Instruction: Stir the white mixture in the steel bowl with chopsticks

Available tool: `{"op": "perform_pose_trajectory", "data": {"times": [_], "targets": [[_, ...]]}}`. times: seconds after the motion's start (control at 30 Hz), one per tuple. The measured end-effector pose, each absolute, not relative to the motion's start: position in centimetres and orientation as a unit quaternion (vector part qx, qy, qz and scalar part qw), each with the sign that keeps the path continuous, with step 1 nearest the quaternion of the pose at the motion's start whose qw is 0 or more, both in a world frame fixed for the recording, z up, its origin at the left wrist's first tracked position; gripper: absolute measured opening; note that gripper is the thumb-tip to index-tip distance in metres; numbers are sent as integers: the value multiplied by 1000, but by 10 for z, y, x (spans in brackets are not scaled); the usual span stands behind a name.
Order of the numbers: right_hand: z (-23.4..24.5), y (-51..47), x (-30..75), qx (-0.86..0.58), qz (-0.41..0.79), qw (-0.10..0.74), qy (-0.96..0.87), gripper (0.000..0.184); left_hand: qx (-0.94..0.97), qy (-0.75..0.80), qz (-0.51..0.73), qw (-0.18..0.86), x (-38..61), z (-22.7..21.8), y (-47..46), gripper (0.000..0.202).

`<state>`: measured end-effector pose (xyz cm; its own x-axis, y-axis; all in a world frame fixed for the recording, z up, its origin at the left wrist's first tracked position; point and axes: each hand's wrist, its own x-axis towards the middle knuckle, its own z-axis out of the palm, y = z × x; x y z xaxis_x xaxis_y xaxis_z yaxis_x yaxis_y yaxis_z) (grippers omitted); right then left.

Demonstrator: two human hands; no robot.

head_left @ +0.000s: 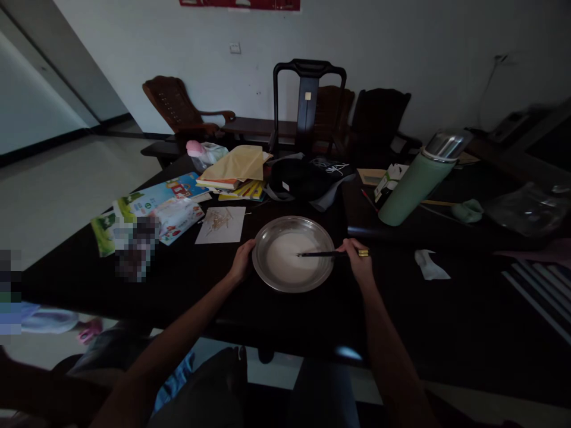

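Note:
A round metal plate (263, 274) holding a white liquid or batter sits on the dark table (446, 321) in front of me. My left hand (242, 260) grips the plate's left rim, fingers curled on it. My right hand (357, 257) is closed on dark chopsticks (319, 254) with gold-coloured ends. Their tips reach into the white contents near the middle of the plate.
A green thermos (413, 184) leans at the right. A white sheet with small sticks (220, 223) lies left of the plate. Books, packets and a dark bag (303, 177) crowd the far side. A crumpled tissue (429, 265) lies at the right. Chairs (307, 101) stand behind.

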<state>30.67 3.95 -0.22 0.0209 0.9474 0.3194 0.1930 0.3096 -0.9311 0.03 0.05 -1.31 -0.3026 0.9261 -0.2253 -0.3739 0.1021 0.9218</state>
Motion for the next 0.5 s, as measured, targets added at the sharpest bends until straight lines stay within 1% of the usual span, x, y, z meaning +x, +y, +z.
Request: {"op": "perform_pose_trajectory", "data": {"times": [0.1,0.2,0.27,0.4,0.5], "targets": [[-3,38,306,-447,376,529,-615,45,263,522,615,530,0,-13,0,23],[-3,37,300,-407,363,499,-674,37,265,517,616,532,1,-12,0,23],[-4,38,298,-408,345,509,-675,35,265,512,620,533,1,-12,0,23],[-6,41,303,-443,344,560,-609,44,256,515,621,533,1,-13,0,21],[-5,39,303,-422,376,535,-629,44,251,520,616,535,0,-14,0,21]]}}
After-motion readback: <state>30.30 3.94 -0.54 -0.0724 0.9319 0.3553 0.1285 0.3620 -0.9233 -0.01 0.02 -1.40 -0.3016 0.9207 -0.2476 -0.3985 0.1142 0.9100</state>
